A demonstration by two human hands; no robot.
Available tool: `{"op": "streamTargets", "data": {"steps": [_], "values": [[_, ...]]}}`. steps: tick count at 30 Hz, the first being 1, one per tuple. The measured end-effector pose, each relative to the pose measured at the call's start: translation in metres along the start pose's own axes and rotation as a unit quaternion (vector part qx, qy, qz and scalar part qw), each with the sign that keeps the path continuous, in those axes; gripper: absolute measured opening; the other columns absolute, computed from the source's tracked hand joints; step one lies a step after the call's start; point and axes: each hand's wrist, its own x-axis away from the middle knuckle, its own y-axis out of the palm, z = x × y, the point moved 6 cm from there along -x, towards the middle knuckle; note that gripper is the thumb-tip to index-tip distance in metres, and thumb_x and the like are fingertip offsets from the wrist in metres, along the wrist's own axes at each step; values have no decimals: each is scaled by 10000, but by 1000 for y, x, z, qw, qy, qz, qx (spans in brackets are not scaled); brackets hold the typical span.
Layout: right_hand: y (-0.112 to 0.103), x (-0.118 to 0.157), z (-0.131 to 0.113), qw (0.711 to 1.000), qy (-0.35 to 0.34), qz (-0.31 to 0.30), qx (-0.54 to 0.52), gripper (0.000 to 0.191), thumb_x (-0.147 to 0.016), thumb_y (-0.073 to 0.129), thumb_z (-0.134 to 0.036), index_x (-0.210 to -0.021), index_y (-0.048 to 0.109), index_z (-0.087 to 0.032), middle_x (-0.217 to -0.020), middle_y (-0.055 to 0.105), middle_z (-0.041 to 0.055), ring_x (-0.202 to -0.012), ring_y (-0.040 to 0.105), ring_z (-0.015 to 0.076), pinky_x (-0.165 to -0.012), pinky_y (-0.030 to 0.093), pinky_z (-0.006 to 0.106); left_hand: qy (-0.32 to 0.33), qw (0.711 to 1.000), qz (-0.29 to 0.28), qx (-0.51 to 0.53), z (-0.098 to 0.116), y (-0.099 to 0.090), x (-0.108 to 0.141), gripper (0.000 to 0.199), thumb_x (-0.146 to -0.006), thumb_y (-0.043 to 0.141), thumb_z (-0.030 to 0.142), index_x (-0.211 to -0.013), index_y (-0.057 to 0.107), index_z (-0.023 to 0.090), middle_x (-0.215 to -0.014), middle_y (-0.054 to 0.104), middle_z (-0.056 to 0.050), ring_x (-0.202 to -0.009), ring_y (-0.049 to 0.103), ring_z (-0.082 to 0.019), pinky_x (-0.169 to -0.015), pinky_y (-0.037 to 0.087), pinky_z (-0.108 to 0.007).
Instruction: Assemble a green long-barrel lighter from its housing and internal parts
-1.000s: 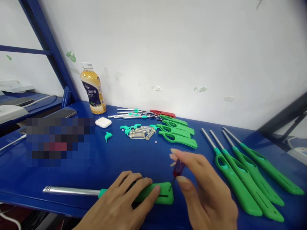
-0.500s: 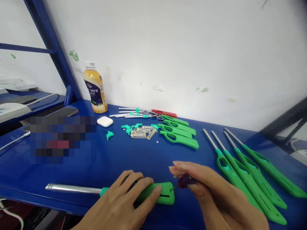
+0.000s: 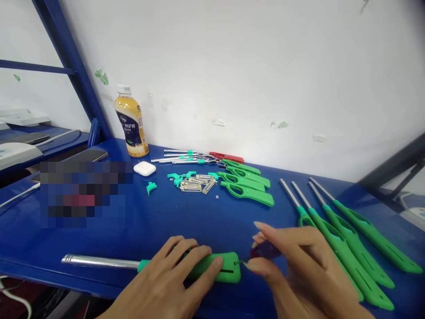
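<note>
A long-necked green gas lighter [image 3: 229,261] lies across the front of the table, its metal tube pointing left. My left hand [image 3: 179,270] is laid over the grip, fingers curled on it and pressing it down. Between the thumb and fingers of my right hand [image 3: 299,261] is a small screwdriver [image 3: 264,250] with a dark purple-red handle. Its thin shaft reaches the small hole at the lighter's right end; how deep the tip sits I cannot tell.
Several assembled green lighters [image 3: 338,235] lie at right. Behind are green handle shells [image 3: 249,195], a red shell [image 3: 227,157], metal tubes [image 3: 186,157], clear fuel tanks [image 3: 192,185] and teal triggers [image 3: 151,188]. A drink bottle [image 3: 131,122] and white case [image 3: 144,168] stand at back left.
My right hand's fingers have shifted round the screwdriver handle, opening wider and moving slightly right. The lighter and my left hand stay in place.
</note>
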Motion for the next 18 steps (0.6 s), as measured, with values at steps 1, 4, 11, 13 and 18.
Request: {"op": "streamTargets", "data": {"steps": [1,4,11,13,18], "values": [[2,1,-1,1000,-3,-10,8,371,-967,806,-186,-1299,812,-353,-932,773,9,-731,754,164,-576,611,257,-1,1000,0,-2,0,-1,0,484,-1167,286,148,-1378,712,239,-1260,789,-38,-1124,712,-265,-987,565,-462],[6,2,4,998,48,-22,-16,351,-1055,660,-174,-1306,802,-375,-1103,834,-8,-898,808,176,-740,669,272,-1,1000,2,2,1,-3,0,486,-1165,287,140,-1368,718,238,-1237,794,-40,-1102,718,-262,-976,571,-457],[8,1,11,999,11,-5,-51,501,-895,850,-102,-1320,794,-361,-886,709,-18,-753,684,133,-647,603,247,-7,1000,-1,3,2,-3,-2,467,-1170,301,160,-1390,706,232,-1251,790,-42,-1107,726,-266,-967,588,-468],[7,1,8,999,8,-5,-31,349,-955,809,-192,-1277,819,-328,-939,731,18,-737,705,154,-611,609,270,-7,1000,2,5,2,-4,-2,468,-1168,301,154,-1388,706,229,-1247,790,-45,-1102,726,-266,-960,589,-465],[6,2,5,998,52,6,-19,231,-1032,681,-185,-1135,845,-311,-934,796,15,-754,767,178,-610,625,275,-1,1000,8,9,2,-5,0,478,-1171,286,157,-1355,721,232,-1216,794,-46,-1078,726,-265,-943,587,-466]]}}
